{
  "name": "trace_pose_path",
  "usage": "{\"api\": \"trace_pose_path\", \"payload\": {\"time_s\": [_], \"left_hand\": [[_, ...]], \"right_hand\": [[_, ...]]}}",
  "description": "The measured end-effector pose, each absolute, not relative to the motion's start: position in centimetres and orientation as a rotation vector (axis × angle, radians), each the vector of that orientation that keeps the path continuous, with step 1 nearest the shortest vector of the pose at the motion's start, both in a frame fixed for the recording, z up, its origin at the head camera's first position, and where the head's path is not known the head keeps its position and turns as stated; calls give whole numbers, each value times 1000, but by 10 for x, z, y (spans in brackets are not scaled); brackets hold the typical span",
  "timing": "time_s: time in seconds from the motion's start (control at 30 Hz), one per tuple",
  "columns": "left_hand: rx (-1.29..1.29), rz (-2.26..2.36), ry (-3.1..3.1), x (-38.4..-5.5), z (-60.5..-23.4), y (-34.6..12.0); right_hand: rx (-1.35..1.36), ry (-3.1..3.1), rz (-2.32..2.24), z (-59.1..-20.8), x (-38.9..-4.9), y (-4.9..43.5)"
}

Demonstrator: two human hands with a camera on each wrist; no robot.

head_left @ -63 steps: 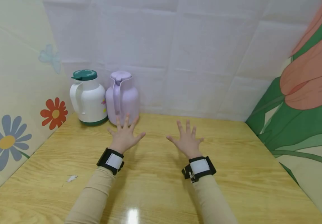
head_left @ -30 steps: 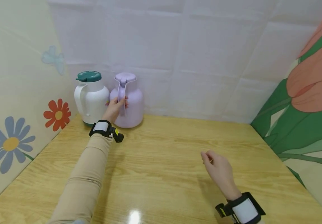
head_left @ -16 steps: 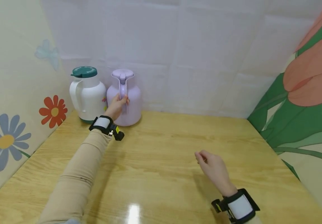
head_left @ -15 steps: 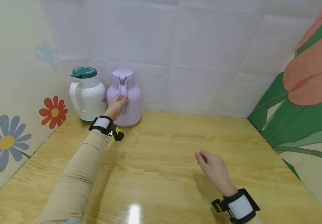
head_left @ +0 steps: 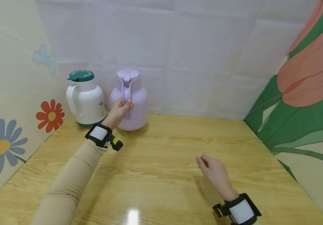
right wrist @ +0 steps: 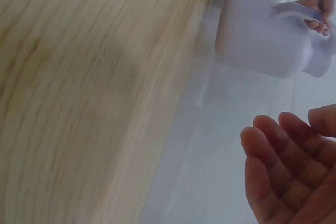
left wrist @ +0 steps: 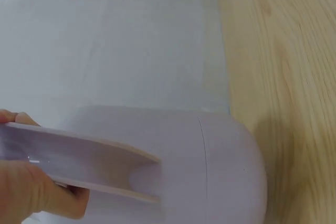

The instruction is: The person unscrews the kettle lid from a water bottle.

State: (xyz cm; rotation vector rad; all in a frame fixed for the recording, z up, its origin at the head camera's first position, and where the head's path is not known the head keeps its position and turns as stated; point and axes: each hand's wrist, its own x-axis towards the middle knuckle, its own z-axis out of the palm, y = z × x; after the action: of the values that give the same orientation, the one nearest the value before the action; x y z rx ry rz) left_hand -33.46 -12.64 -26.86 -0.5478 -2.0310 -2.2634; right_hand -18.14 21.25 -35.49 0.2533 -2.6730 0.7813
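We see a left hand (head_left: pixel 116 114) gripping a lilac jug (head_left: pixel 138 104) by its handle, left of the frame's centre.

Just left of the jug, across a narrow gap, we find a white jug (head_left: pixel 88 103) with a green lid (head_left: pixel 81 75); close behind both hangs a creased pale sheet (head_left: pixel 201 62). A red flower (head_left: pixel 52 115) decorates the wall at the left, and a large pink tulip (head_left: pixel 310 72) fills the upper right. We see the left arm reaching up from the lower left, thumb and fingers wrapped round the upright jug's handle; we cannot tell whether its base touches the table (head_left: pixel 161 153). At lower right, we see the right hand (head_left: pixel 215 173) above the tabletop, fingers loosely curled, holding nothing, well apart from both jugs.
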Motion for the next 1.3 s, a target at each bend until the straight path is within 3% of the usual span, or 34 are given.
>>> {"api": "trace_pose_path", "payload": {"time_s": [0.5, 0.77, 1.3], "left_hand": [[-700, -2209, -2047, -256, -250, -95], [-636, -2279, -2120, -224, -272, -80], [-897, -2267, -2162, -175, -302, -51]], "right_hand": [[300, -2652, 745, -353, -186, 207], [286, -2645, 651, -354, -188, 210], [184, -2706, 627, -358, -192, 215]]}}
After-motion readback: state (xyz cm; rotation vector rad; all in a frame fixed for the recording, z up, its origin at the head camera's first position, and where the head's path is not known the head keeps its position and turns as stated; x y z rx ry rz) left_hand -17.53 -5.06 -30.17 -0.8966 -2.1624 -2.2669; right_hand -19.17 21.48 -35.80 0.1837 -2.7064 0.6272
